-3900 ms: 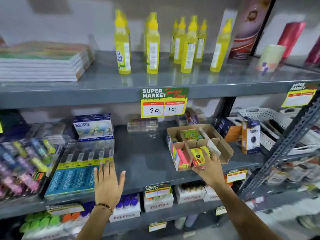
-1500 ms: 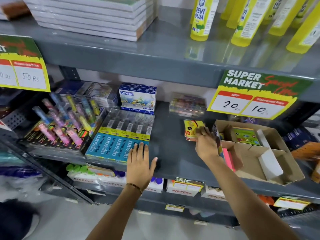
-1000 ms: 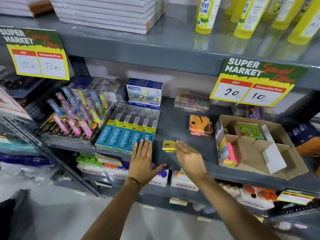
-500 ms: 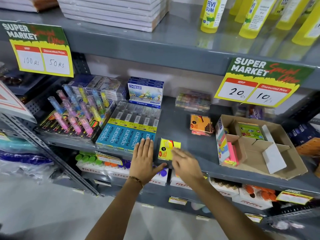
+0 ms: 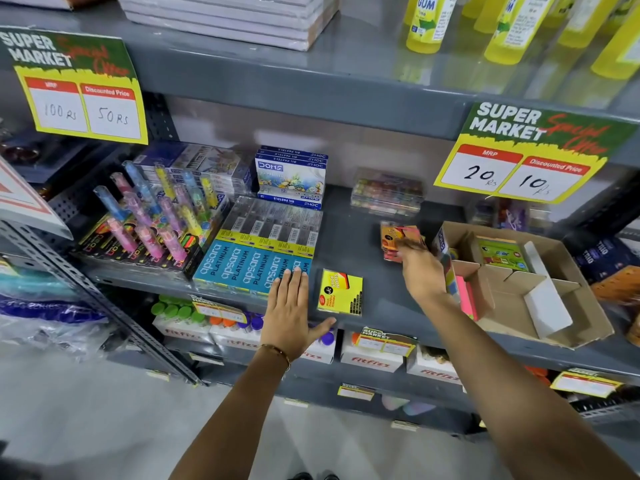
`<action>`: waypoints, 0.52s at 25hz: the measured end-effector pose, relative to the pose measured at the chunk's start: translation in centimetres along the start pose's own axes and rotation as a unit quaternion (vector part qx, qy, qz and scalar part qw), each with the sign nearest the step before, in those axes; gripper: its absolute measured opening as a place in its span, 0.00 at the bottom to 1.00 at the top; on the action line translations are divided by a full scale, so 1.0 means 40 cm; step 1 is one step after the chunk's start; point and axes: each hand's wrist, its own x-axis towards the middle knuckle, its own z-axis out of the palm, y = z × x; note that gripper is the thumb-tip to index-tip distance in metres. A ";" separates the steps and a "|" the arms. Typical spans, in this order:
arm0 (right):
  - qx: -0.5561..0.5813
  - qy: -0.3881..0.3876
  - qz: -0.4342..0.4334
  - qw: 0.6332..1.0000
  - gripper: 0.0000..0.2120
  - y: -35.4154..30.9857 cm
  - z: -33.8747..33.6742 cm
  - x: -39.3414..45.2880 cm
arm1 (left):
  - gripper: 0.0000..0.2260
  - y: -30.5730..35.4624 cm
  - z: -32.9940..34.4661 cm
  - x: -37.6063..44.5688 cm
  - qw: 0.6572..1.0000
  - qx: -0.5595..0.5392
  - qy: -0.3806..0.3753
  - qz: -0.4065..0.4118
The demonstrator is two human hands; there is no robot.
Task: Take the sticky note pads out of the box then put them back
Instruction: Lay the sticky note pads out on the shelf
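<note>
A yellow sticky note pad [image 5: 340,291] lies flat near the front of the grey middle shelf [image 5: 353,233]. Behind it to the right sits a small stack of orange sticky note pads [image 5: 393,237]. My right hand [image 5: 420,271] reaches to that stack, its fingertips on the stack's near right corner; no firm grip shows. The open cardboard box [image 5: 575,327] stands to the right, holding pink pads [image 5: 467,296] in a front compartment and a green pad [image 5: 498,252] at the back. My left hand [image 5: 289,306] rests flat and open on the shelf edge, left of the yellow pad.
Blue Apsara pencil boxes [image 5: 256,268] lie beside my left hand, with a highlighter display [image 5: 152,223] further left and pastel boxes [image 5: 291,176] behind. Yellow glue bottles [image 5: 426,22] and stacked books [image 5: 225,15] sit on the shelf above. Price signs hang from its edge.
My right hand let go of the yellow pad on the shelf front and moved back and right to the orange stack. My left hand stayed put.
</note>
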 end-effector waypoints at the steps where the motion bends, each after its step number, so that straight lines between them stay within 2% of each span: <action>1: -0.003 0.056 -0.019 0.998 0.21 0.000 -0.006 -0.022 | 0.43 0.000 0.002 -0.001 1.000 0.001 0.001 0.001; 3: -0.026 0.123 -0.066 0.990 0.22 0.011 0.008 -0.089 | 0.44 -0.001 0.006 0.001 1.000 0.003 0.002 0.003; 5: -0.025 0.119 -0.104 0.987 0.20 0.020 0.040 -0.184 | 0.45 -0.003 0.011 0.004 1.000 0.000 0.004 0.004; 10: -0.031 -0.002 -0.088 0.996 0.31 0.020 0.076 -0.313 | 0.44 -0.001 0.012 0.006 1.000 -0.020 0.017 0.006; 13: -0.024 -0.018 -0.080 0.996 0.25 0.012 0.072 -0.312 | 0.44 0.002 0.005 0.003 1.000 -0.015 0.027 0.006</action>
